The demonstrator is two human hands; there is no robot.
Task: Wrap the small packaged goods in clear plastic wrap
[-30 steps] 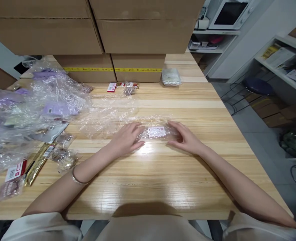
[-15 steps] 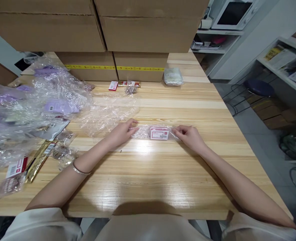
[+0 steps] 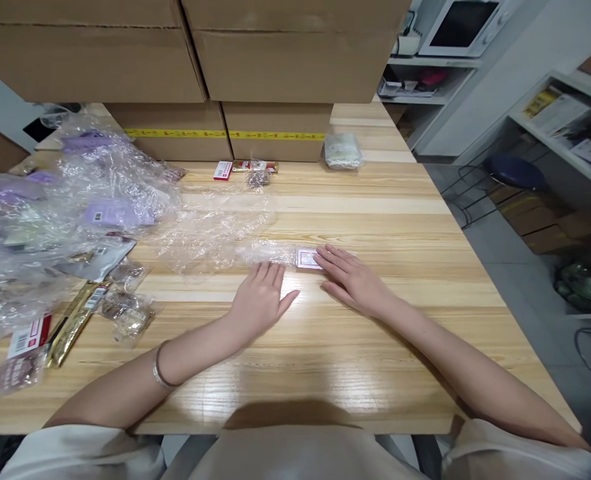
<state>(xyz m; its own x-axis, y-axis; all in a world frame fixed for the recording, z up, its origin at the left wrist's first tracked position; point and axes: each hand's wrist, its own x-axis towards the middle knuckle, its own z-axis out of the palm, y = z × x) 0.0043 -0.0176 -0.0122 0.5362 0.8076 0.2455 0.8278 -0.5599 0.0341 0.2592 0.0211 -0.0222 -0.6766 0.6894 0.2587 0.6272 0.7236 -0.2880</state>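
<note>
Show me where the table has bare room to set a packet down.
Bare wood lies right of the right hand out to the table edge, and along the near edge between both forearms. The left side is crowded with plastic bags and snack packets; cardboard boxes block the back.
</note>
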